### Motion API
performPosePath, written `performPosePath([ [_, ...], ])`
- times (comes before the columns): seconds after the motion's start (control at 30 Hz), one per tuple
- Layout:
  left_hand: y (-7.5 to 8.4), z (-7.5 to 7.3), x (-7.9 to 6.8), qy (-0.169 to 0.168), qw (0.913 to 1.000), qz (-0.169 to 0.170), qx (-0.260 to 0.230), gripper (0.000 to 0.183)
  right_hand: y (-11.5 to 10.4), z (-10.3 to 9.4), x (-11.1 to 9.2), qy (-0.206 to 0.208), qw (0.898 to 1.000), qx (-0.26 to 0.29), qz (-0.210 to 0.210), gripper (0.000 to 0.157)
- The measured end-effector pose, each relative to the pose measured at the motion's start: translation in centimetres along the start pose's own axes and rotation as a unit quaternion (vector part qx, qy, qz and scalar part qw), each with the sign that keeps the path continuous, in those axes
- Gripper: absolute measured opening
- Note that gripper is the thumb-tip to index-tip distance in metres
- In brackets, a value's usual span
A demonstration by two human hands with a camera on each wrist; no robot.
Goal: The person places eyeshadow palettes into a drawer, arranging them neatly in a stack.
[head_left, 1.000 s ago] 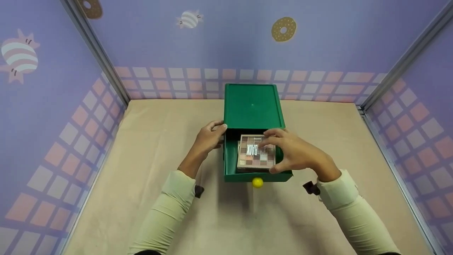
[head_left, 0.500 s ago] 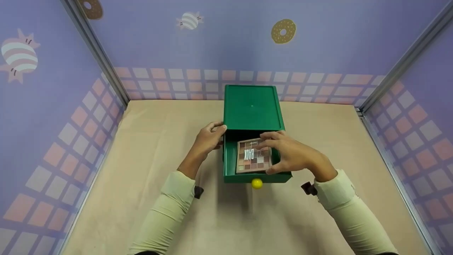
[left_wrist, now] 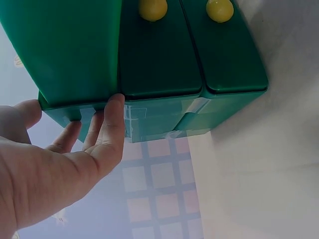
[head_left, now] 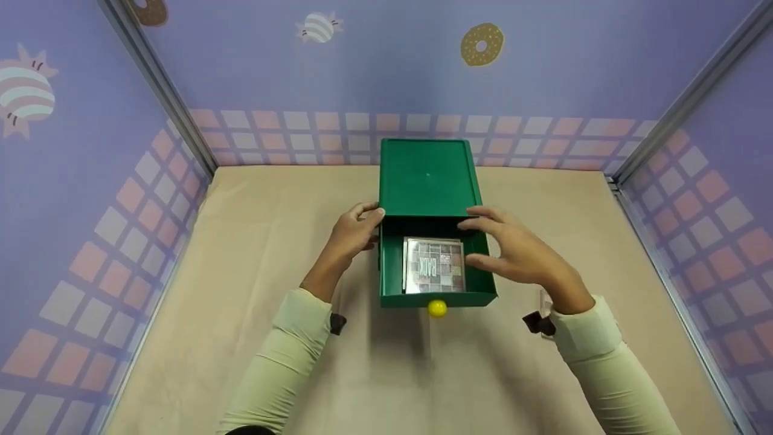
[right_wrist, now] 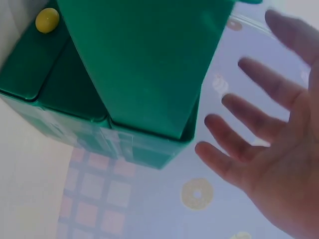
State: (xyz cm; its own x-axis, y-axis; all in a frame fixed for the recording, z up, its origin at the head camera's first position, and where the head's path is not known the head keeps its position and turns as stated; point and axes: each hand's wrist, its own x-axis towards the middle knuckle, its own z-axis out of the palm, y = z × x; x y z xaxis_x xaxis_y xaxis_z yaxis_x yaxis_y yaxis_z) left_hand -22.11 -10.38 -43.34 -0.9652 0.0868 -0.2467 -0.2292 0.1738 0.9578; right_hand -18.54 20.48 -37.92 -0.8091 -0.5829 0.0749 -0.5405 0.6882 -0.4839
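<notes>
A green drawer cabinet (head_left: 430,178) stands with its top drawer (head_left: 444,299) pulled out. Inside that drawer lies an eyeshadow palette (head_left: 435,266) with a clear lid lettered "BACK"; the edge of another flat case shows beneath it. My left hand (head_left: 356,232) holds the cabinet's front left corner, thumb at the top edge and fingertips (left_wrist: 117,102) against the side wall. My right hand (head_left: 513,248) hovers over the drawer's right side, fingers spread and holding nothing. In the right wrist view its fingers are apart from the green wall.
Lower drawers with yellow knobs (left_wrist: 219,10) stay closed under the pulled-out one, whose own yellow knob (head_left: 437,309) faces me. A flat pale item (head_left: 545,302) peeks out beneath my right wrist. Purple patterned walls (head_left: 386,72) enclose the beige cloth (head_left: 272,254).
The right hand has let go of the eyeshadow palette and moved up and right. The palette now lies straighter in the drawer. The left hand stays at the cabinet's corner.
</notes>
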Motion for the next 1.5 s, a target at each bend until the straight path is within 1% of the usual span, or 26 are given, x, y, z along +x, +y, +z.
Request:
performPosePath([
  [0.13,0.0,-0.2,0.1,0.003,1.0000,-0.001,0.000,0.045,0.7,-0.4,-0.6,0.047,0.999,0.002,0.014,0.054],
  [0.23,0.0,-0.2,0.1,0.004,1.0000,-0.004,-0.001,0.044,1.4,-0.4,-1.2,0.091,0.995,0.000,0.034,0.055],
  [0.33,-0.1,-0.3,-0.1,0.003,1.0000,-0.006,0.001,0.045,2.3,-0.4,-1.9,0.132,0.988,-0.004,0.077,0.055],
  [0.43,-0.3,-0.5,-0.4,0.001,1.0000,-0.005,0.004,0.046,3.5,0.0,-2.8,0.162,0.979,-0.006,0.125,0.055],
  [0.57,-0.4,-0.6,-0.5,0.003,1.0000,0.000,0.000,0.046,5.4,1.1,-4.0,0.188,0.969,-0.011,0.159,0.054],
  [0.63,-0.4,-0.6,-0.5,0.004,1.0000,0.001,0.003,0.047,6.2,1.9,-4.8,0.191,0.966,-0.016,0.175,0.056],
  [0.73,-0.4,-0.6,-0.5,0.002,1.0000,0.000,0.006,0.047,7.4,2.9,-6.2,0.171,0.959,-0.017,0.226,0.064],
  [0.83,-0.3,-0.6,-0.5,0.001,1.0000,-0.004,0.006,0.047,8.5,4.0,-7.7,0.130,0.950,-0.022,0.282,0.080],
  [0.9,-0.2,-0.6,-0.4,0.002,1.0000,-0.006,0.006,0.046,9.1,4.8,-8.7,0.100,0.942,-0.024,0.318,0.090],
  [1.0,-0.2,-0.5,-0.4,0.003,1.0000,-0.007,0.003,0.046,9.8,6.1,-10.1,0.072,0.927,-0.032,0.367,0.100],
  [1.1,-0.2,-0.6,-0.4,0.003,1.0000,-0.005,0.003,0.046,10.4,7.4,-11.2,0.062,0.908,-0.043,0.411,0.104],
  [1.27,-0.2,-0.6,-0.4,0.003,1.0000,-0.006,-0.001,0.046,11.4,9.5,-12.9,0.043,0.885,-0.060,0.460,0.110],
  [1.4,-0.3,-0.6,-0.3,0.002,1.0000,-0.007,0.003,0.046,11.8,10.6,-14.0,0.010,0.871,-0.061,0.487,0.114],
  [1.5,-0.3,-0.7,-0.4,-0.002,1.0000,-0.005,0.006,0.046,11.9,11.3,-14.7,-0.010,0.863,-0.051,0.503,0.112],
])
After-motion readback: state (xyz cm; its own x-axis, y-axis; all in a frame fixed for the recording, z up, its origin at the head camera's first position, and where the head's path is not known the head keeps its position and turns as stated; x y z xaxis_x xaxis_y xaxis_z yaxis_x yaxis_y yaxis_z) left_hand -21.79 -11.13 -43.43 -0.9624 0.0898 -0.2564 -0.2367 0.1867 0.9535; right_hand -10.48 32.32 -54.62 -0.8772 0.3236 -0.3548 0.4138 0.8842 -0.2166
